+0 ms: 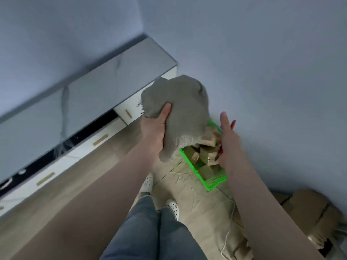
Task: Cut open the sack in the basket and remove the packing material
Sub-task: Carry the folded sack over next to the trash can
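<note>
Grey sack (pixel 180 111) upended over green basket (pixel 212 182); blocks (pixel 204 154) (wooden, tumbled) inside.

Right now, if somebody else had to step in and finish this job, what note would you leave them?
Left hand: gripping the grey sack, held up above the green basket.
Right hand: fingers spread, with something red in it, likely the cutter; blurred.
Basket: on the floor by the wall, holding wooden blocks. Some blocks sit right at the sack's lower opening.
Done: the sack seems open and lifted out.
Left: finish emptying the sack, put it aside. No packing material can be made out.
</note>
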